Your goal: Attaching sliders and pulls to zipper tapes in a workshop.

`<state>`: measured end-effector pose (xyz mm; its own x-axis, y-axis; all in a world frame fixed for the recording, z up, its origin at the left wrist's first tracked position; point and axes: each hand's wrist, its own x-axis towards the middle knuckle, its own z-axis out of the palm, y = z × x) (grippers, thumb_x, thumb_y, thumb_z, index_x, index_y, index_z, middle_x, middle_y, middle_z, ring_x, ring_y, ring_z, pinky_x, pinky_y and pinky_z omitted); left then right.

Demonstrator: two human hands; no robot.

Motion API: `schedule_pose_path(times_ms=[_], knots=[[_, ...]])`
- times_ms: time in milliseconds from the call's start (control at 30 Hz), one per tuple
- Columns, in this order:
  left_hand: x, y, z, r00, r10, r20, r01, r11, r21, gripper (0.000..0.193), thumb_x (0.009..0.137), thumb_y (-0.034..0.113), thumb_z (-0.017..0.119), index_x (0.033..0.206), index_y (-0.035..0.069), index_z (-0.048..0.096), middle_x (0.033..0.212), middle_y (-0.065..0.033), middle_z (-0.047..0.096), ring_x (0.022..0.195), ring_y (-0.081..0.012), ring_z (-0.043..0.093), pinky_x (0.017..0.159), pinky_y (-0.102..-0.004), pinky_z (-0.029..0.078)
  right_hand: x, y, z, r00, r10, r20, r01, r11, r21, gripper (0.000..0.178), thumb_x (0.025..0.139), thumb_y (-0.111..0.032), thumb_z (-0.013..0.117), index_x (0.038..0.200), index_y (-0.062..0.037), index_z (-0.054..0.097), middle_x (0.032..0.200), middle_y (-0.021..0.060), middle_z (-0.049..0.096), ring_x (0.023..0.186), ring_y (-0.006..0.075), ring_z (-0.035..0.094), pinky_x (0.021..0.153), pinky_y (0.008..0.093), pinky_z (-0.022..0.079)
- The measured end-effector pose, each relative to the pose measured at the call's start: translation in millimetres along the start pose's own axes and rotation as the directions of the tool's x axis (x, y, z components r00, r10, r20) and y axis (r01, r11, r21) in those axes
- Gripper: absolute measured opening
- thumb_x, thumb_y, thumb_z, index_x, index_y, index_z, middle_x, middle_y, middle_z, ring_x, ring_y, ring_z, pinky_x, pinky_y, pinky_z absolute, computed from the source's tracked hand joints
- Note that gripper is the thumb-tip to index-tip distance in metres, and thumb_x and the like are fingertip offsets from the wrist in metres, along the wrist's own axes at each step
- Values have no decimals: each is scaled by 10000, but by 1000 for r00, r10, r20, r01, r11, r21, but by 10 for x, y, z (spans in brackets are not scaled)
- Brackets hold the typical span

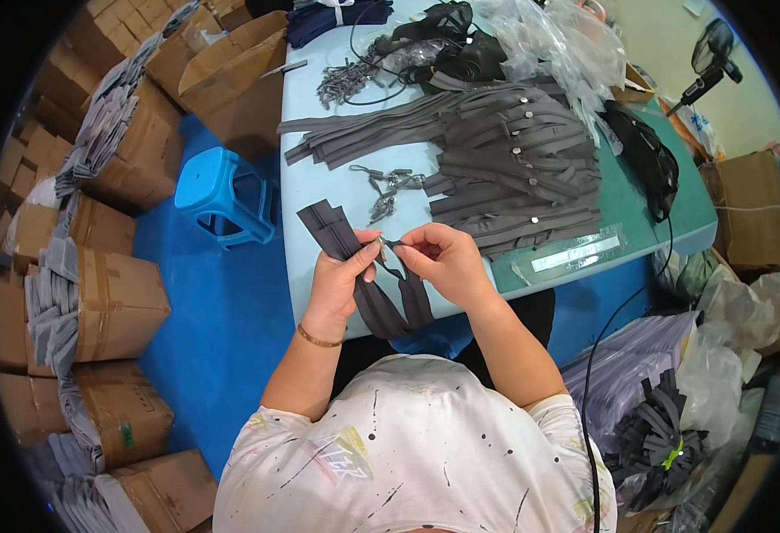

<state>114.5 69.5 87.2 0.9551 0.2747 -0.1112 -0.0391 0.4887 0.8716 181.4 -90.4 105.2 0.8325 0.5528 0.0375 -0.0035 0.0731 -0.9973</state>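
Observation:
My left hand (335, 282) is closed on a bundle of dark grey zipper tapes (326, 227), whose lower part hangs in a loop near the table's front edge. Between its thumb and forefinger sits a small shiny metal piece, apparently a zipper slider (382, 248). My right hand (448, 263) pinches the end of one zipper tape right beside that piece; the fingertips hide the exact join. Just beyond my hands lies a small heap of sliders with pulls (384, 188). Rows of grey zipper tapes (519, 169) cover the table farther right.
The light blue table (305, 186) also bears another slider heap (347, 82), black cords and clear plastic bags (554, 44). A blue stool (216, 182) stands to the left, before stacked cardboard boxes (123, 306). A black cable (590, 391) hangs down on the right.

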Motion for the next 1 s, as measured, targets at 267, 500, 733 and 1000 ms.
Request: schedule_pose_path(times_ms=[267, 500, 733, 1000], knots=[[-48, 18, 39, 997, 76, 33, -81, 977, 195, 137, 798, 58, 661, 924, 6, 645, 736, -24, 599, 558, -82, 497, 502, -194, 393, -25, 20, -41, 996, 68, 55, -60, 989, -136, 106, 810, -82, 649, 819, 20, 620, 677, -21, 589, 609, 28, 523, 543, 175, 415], [-84, 3, 53, 988, 149, 34, -148, 881, 450, 135, 800, 76, 667, 920, 13, 669, 699, 2, 596, 541, -60, 481, 496, -194, 386, -41, 64, -40, 995, 98, 18, -93, 976, -198, 149, 801, -121, 655, 800, 23, 621, 644, -8, 585, 569, 30, 512, 503, 183, 399], [-75, -14, 34, 996, 85, 38, -93, 938, 333, 132, 804, 73, 661, 919, 10, 667, 688, 12, 583, 537, -57, 475, 490, -194, 375, -63, 105, -33, 994, 106, 2, -104, 985, -139, 145, 805, -133, 652, 796, 10, 625, 644, -15, 583, 542, 28, 497, 467, 185, 383], [-88, -25, 61, 998, 61, 22, -65, 907, 416, 128, 802, 80, 666, 910, 11, 668, 688, 13, 582, 536, -49, 469, 486, -189, 373, -97, 140, 5, 997, 6, -72, -27, 958, -286, 138, 796, -111, 655, 794, 23, 622, 643, -12, 588, 575, 38, 517, 510, 195, 414]])
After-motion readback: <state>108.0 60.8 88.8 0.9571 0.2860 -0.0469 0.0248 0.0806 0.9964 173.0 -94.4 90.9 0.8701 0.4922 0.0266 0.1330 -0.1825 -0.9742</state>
